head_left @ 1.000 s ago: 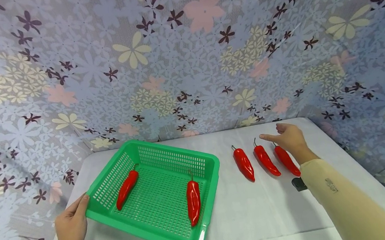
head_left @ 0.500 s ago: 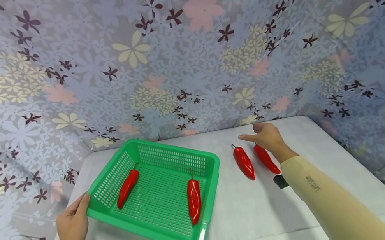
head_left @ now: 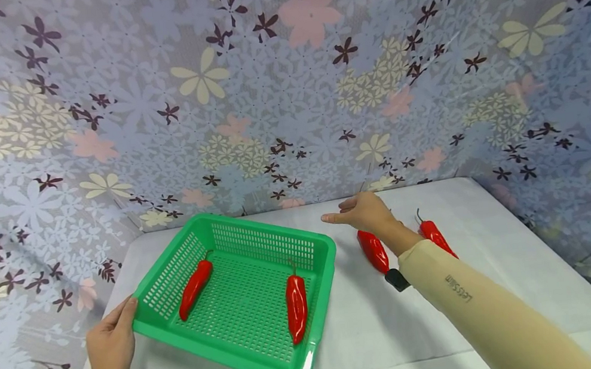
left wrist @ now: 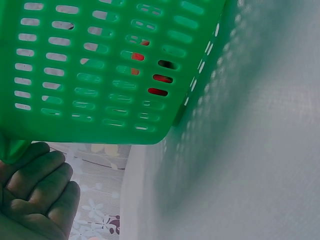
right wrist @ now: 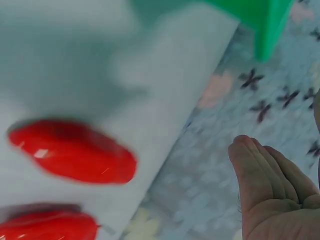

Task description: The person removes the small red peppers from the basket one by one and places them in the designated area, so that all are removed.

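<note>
Left hand on the green basket, right hand above the bench

Nearest, the left hand pinches the basket's left corner, its thumb on the rim. Inside lie a red pepper on the right and a slightly farther one on the left. Beside the basket, a bench pepper lies partly hidden by the right hand, its fingers straight, thumb apart; another shows beyond the sleeve. Floral cloth hangs behind.

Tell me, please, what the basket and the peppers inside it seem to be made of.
Basket: probably moulded plastic, slightly glossy, judging by its corner highlight and regular perforations. Peppers: smooth, glossy red skin with bright highlights; real or plastic, I cannot tell.
</note>
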Motion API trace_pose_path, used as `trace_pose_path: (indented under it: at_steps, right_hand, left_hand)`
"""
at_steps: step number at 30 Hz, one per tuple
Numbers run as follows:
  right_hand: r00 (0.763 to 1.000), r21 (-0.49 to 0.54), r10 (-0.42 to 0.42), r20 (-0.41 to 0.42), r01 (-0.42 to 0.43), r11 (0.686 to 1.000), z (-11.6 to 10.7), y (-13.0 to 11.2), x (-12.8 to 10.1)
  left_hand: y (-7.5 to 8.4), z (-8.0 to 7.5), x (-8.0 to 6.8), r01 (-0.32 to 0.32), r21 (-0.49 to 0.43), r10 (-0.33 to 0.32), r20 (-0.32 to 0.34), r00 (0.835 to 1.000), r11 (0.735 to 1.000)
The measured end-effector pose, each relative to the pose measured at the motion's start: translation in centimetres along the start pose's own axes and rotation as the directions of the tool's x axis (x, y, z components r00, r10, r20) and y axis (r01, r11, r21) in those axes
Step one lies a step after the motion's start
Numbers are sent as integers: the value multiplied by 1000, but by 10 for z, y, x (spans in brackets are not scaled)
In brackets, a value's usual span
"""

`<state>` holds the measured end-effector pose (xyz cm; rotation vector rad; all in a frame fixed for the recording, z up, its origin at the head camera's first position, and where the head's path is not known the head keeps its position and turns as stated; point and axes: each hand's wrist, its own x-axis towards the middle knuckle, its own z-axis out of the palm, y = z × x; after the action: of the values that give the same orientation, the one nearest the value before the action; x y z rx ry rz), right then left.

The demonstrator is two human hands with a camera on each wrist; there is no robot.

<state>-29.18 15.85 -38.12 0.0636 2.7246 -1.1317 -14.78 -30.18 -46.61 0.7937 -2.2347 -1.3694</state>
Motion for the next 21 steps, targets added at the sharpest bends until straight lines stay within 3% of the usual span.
trace_pose_path:
  at_steps: [9,21]
  right_hand:
    - [991,0,-127,36,127,992,23,-37,-17]
    - [990,-157,-82,119,100,983,50,-63,-25]
  left_hand:
    - [0,-2,0,11,0,-11,8,1000,1000]
    - [-1,-2,-1,11,-32,-11,2,1000,999]
